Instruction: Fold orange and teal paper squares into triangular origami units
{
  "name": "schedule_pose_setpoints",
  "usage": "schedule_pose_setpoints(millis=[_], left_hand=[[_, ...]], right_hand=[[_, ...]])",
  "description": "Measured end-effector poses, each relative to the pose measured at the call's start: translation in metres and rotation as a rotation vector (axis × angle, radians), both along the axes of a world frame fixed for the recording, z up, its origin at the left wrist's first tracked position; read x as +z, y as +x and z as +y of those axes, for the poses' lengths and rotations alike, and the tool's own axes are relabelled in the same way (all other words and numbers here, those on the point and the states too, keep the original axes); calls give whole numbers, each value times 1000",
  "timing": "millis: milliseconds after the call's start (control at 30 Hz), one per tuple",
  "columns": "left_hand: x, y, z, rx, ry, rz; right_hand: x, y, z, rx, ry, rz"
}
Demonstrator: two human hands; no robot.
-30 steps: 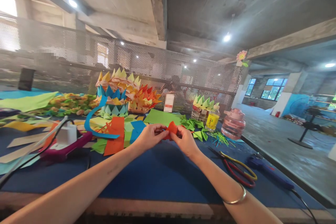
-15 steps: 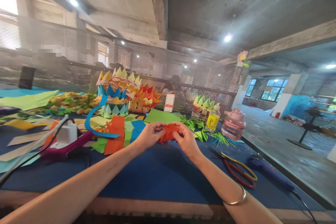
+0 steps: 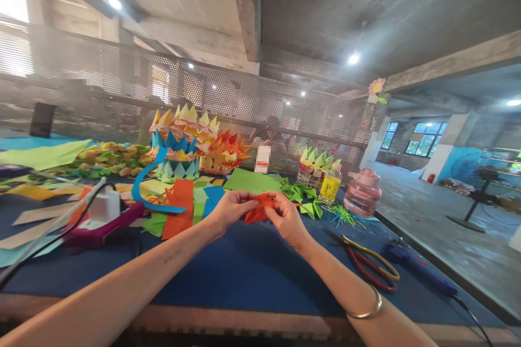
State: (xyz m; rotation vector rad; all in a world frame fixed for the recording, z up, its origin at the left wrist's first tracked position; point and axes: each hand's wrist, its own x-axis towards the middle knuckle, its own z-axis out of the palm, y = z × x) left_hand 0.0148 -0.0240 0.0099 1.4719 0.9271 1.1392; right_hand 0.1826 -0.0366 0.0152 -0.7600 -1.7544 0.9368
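Note:
Between both hands, just above the blue tabletop (image 3: 244,276), is a small folded piece of red-orange paper (image 3: 259,210). My left hand (image 3: 232,211) pinches its left side between thumb and fingers. On its right side, my right hand (image 3: 285,218) grips it the same way, with a metal bangle further down that arm. Left of my left hand lie an orange paper sheet (image 3: 178,210) and a blue paper piece (image 3: 214,199). Folded green paper pieces (image 3: 299,191) lie beyond my right hand.
Scissors (image 3: 368,263) and a blue glue gun (image 3: 421,268) lie at right. A pink-lidded bottle (image 3: 362,195) and a yellow-labelled jar (image 3: 330,188) stand behind them. Folded-paper rings (image 3: 178,165) rise at the back. A purple power strip (image 3: 101,225) with cables sits left; a perforated screen (image 3: 240,97) stands behind.
The red-orange paper has turned between my fingers and shows a wider, more pointed shape. My fingers have shifted slightly on it; the things on the table stay where they were.

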Motion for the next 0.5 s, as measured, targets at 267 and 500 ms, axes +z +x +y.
schedule_pose_setpoints(millis=[267,500], left_hand=[[5,1,-7,31,-59,-60],[9,2,-12,25,-127,-163]], right_hand=[[1,0,-1,17,-3,-14],[-2,0,2,15,15,-3]])
